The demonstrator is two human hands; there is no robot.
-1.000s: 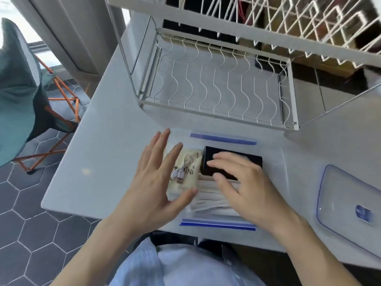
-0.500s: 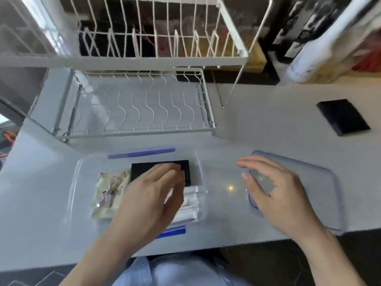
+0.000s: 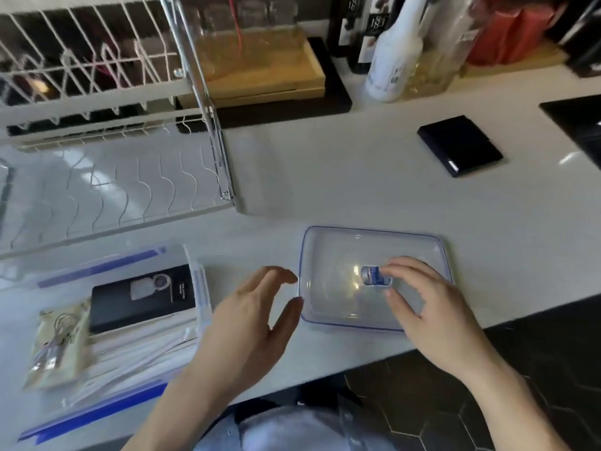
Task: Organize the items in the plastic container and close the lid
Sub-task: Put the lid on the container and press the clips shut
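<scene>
Clear lid (image 3: 338,255) flat on white table (image 3: 357,177), right of open plastic container (image 3: 195,288) holding black box (image 3: 143,297), cable packet (image 3: 58,343). Left hand (image 3: 247,323) grip released, fingertips at lid's left edge. Right hand (image 3: 429,307) fingers spread over lid, grasping nothing.

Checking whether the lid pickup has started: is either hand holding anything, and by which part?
Nothing is clearly held. The right hand rests fingertips on the clear lid near its sticker; the left hand is open at the lid's left edge.
</scene>
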